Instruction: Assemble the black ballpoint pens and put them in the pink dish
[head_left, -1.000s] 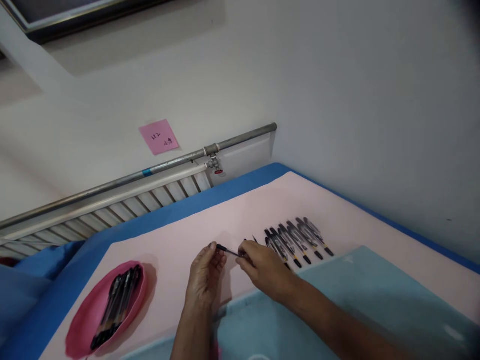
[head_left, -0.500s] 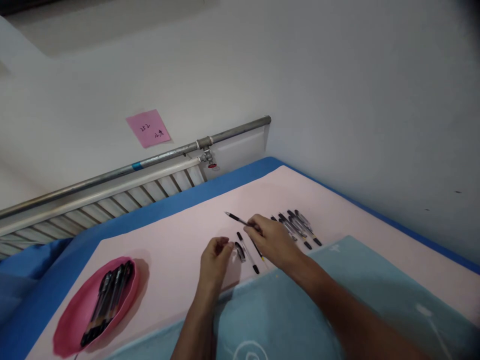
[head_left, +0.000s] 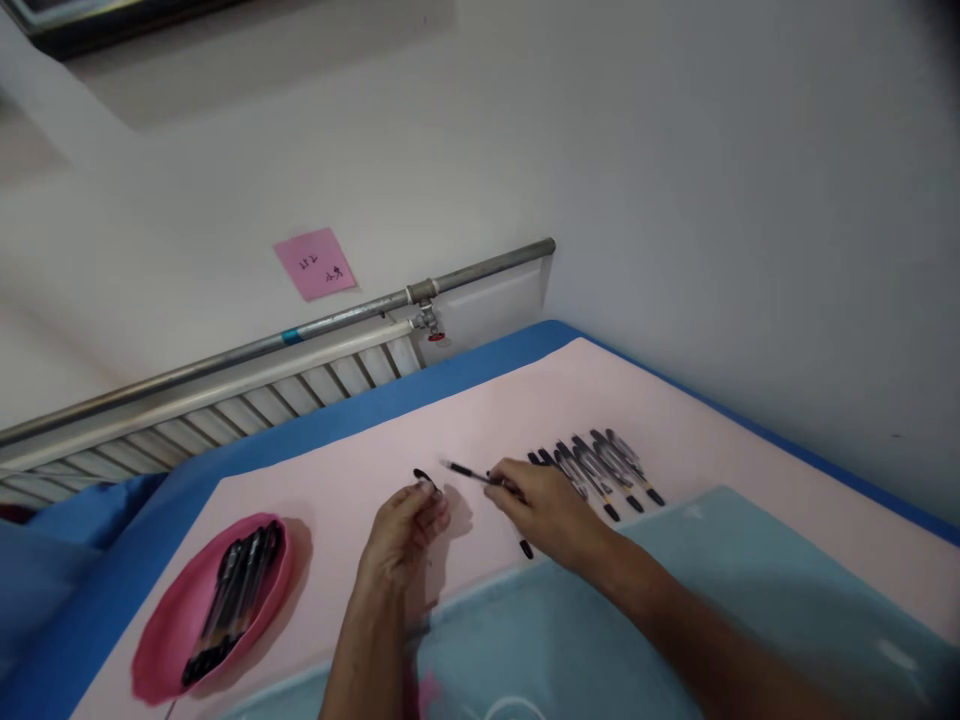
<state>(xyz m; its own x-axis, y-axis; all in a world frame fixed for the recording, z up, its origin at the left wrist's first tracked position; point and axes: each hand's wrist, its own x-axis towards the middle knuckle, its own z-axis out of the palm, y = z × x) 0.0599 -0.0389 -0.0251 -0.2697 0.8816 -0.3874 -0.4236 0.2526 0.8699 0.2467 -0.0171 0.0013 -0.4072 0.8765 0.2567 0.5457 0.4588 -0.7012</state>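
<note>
My left hand [head_left: 403, 528] is raised over the pink sheet, its fingers closed on a black pen cap [head_left: 424, 477]. In my right hand [head_left: 541, 505] a pen [head_left: 468, 473] with a black grip is pinched, its tip pointing left toward the cap. Cap and tip are apart. Under my right hand lies another pen, mostly hidden, with its black end [head_left: 526, 549] showing. Just right of that hand, several capped pens [head_left: 592, 468] lie side by side in a slanted row.
A pink basket [head_left: 142, 655] at the left holds several black pens [head_left: 236, 600]. A light blue cloth [head_left: 600, 630] with white marks covers the near side. Behind the blue table edge [head_left: 420, 385] stand a radiator [head_left: 300, 395] and a pipe [head_left: 487, 268] along the wall.
My left hand has picked the pen cap up off the sheet and raised it. My right hand still holds the pen, its tip now nearer the cap. The view has shifted slightly.
</note>
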